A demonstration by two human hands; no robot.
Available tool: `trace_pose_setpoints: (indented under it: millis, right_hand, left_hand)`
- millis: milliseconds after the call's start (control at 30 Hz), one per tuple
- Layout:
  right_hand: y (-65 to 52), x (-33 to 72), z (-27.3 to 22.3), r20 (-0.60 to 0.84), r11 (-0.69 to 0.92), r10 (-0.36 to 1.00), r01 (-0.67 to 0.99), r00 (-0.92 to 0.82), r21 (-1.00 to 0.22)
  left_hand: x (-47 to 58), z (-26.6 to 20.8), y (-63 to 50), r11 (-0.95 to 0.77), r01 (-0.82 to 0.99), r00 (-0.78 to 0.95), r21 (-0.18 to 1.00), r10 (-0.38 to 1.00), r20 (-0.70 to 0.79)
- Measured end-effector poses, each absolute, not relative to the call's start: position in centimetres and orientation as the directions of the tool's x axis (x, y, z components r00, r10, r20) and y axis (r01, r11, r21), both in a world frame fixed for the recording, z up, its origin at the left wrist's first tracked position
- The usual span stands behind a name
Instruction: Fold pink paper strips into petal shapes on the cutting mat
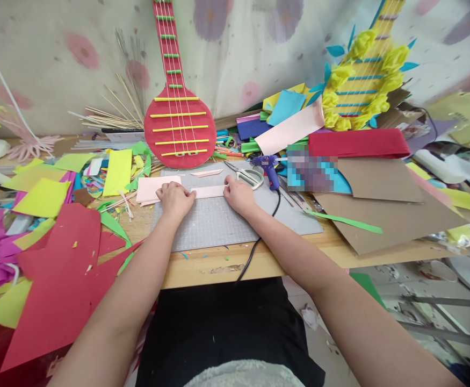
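A narrow pale pink paper strip [210, 191] lies across the grey cutting mat [218, 226]. My left hand [175, 200] is closed on its left end, thumb and fingers pressed together. At the strip's other end, my right hand [238, 194] is closed with bent fingers. Partly under my left hand sits a folded pale pink sheet [148, 192]. Scissors with pale handles [251, 177] rest just beyond my right hand. A blue glue gun [270, 169] lies to their right, its black cord running down over the table edge. A thin pink offcut [207, 173] lies behind the strip.
A red paper-covered lute shape [180, 129] stands behind the mat. At the back right leans a yellow one [359, 86] with paper flowers. Red paper [65, 258] and coloured scraps crowd the left; brown cardboard [383, 215] covers the right.
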State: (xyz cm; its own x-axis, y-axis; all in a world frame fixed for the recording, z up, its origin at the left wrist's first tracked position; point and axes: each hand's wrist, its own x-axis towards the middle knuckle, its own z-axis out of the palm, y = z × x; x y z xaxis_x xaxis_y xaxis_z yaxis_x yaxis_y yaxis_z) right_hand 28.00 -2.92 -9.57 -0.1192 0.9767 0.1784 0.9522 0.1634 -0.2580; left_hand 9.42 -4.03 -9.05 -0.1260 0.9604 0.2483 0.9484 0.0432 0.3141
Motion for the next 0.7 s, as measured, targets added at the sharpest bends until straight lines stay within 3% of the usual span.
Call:
trace_pose_setpoints:
  millis: [700]
  right_hand:
    - [-2.92,28.03,-9.95,0.172,0.221,0.967,0.958,-0.190,-0.185]
  left_hand:
    - [9.79,-9.25,-4.35,0.004,0.960,-0.085,0.278,0.957,0.277]
